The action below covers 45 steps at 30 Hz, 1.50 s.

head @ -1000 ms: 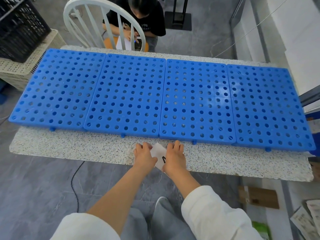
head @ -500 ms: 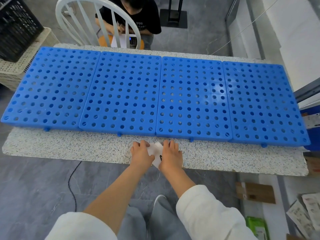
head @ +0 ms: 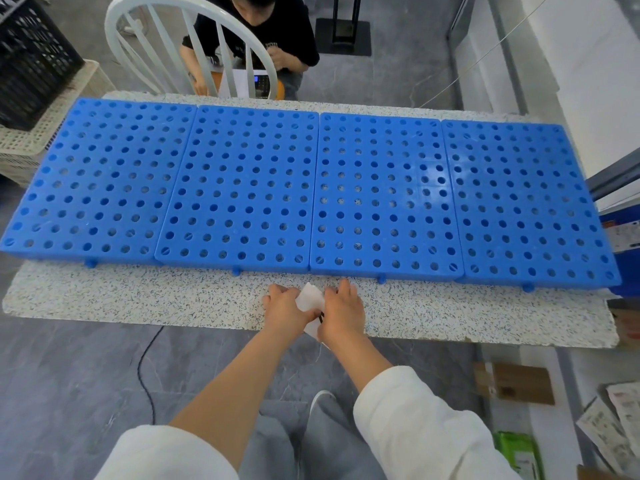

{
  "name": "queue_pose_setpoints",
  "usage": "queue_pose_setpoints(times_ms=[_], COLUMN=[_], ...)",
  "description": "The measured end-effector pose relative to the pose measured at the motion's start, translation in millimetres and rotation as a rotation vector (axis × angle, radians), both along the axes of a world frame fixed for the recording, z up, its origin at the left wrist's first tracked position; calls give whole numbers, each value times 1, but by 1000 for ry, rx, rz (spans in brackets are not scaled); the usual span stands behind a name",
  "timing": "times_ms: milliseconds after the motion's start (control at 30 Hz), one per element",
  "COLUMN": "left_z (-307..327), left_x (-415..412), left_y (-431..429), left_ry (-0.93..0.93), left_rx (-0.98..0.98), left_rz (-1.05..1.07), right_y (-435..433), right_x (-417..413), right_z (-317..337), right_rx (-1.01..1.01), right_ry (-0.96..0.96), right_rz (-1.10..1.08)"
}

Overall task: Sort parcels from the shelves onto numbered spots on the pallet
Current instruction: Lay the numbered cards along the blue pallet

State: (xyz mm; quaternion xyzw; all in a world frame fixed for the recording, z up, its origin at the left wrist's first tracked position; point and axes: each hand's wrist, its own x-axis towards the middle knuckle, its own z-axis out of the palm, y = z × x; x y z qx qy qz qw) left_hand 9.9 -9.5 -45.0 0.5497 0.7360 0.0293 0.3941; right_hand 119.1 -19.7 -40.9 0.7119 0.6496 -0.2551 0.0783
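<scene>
Head | left hand (head: 284, 309) and right hand (head: 343, 311) palms down | fingers (head: 276, 291) flat, pressing card (head: 309, 296)

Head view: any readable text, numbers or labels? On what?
Nothing reads in full.
White card, between left hand and right hand: one black stroke shows, the rest is covered, unreadable.
Black T-shirt: chest print too small to read.
Cardboard box: label blurred.
Printed sheets: text blurred.
Blue pallet: no numbers visible on it.
</scene>
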Motion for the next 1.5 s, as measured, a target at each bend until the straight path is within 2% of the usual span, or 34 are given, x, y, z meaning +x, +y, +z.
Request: queue_pose_setpoints(times_ms=[133,267,367,467,567,633,800,1000,1200,1500], left_z=[9,42,87,143,194,222,288,344,364,358], left_x=[-7,-12,-8,3,20,37,80,114,123,110], left_y=[1,16,47,77,98,107,118,123,120,149], left_ry=[-267,-340,-410,-639,-762,-774,-864,-956,-1066,-1129], left_rx=[-38,33,109,163,149,180,329,472,484,384], left_rz=[-4,-35,74,262,191,93,13,25,145,114], right_y=[3,15,39,67,85,95,105,103,108,126], right_x=[7,18,31,46,65,77,109,134,139,128], right_z=[5,36,81,137,194,225,298,360,375,375], right_rx=[-43,-146,-44,108,296,384,553,725,758,782], right_ry=[-38,311,484,648,760,794,844,931,991,976], right_rz=[33,-142,-236,-398,-505,-540,-543,-588,-679,-733])
